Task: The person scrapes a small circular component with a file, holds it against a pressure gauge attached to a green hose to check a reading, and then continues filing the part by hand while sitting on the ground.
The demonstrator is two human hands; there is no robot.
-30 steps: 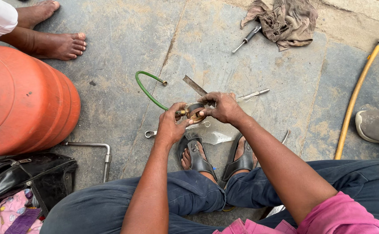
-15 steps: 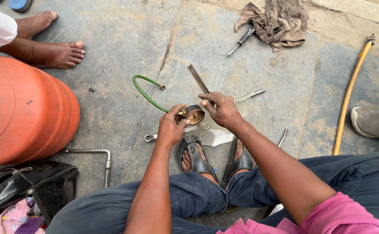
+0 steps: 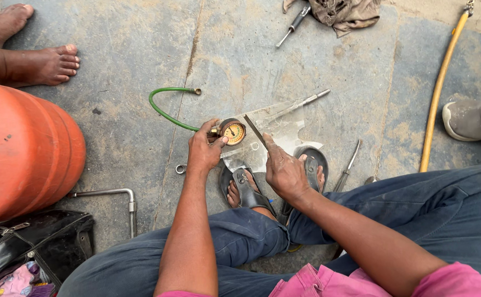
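While the left hand (image 3: 205,151) pinches a brass pressure gauge (image 3: 233,132) above the sandals, the right hand's (image 3: 284,171) grip presses a thin blade (image 3: 255,132) beside its dial; a slip could likely cut fingers.

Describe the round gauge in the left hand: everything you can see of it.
The gauge is small and round, with a brass-coloured rim, a pale yellowish dial and a dark needle, face up toward the camera. The left hand grips its fitting side, thumb against the rim. A green hose curves away from that side across the concrete. The right hand holds a thin flat blade whose tip lies by the gauge's edge; whether it touches is unclear.
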